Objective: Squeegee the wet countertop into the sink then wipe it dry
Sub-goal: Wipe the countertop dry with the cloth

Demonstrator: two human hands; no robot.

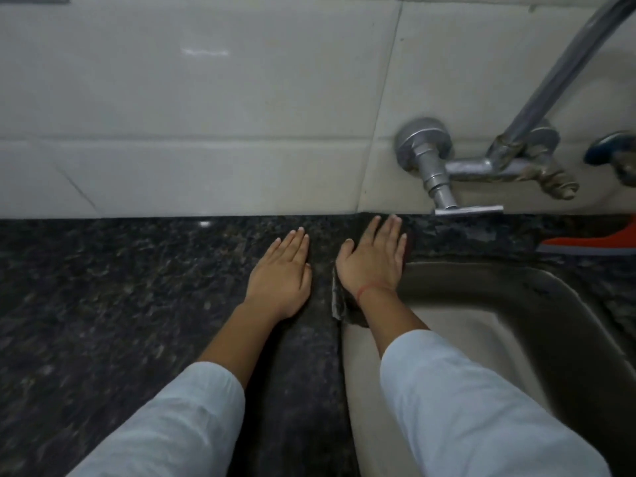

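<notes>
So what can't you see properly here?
All in the head view:
- Orange thing on the countertop: cut off by the right edge, so unidentifiable.
- Tap spout: its end runs past the top right corner.
- Sink: bottom hidden by the right sleeve and the frame edge.
- Water on the countertop: too dark and blurred to tell.
- Under the flat left hand and right hand: hidden.

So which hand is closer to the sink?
Right. The right hand lies flat at the back-left corner of the sink; the left hand rests flat on the countertop, farther left of it.
</notes>
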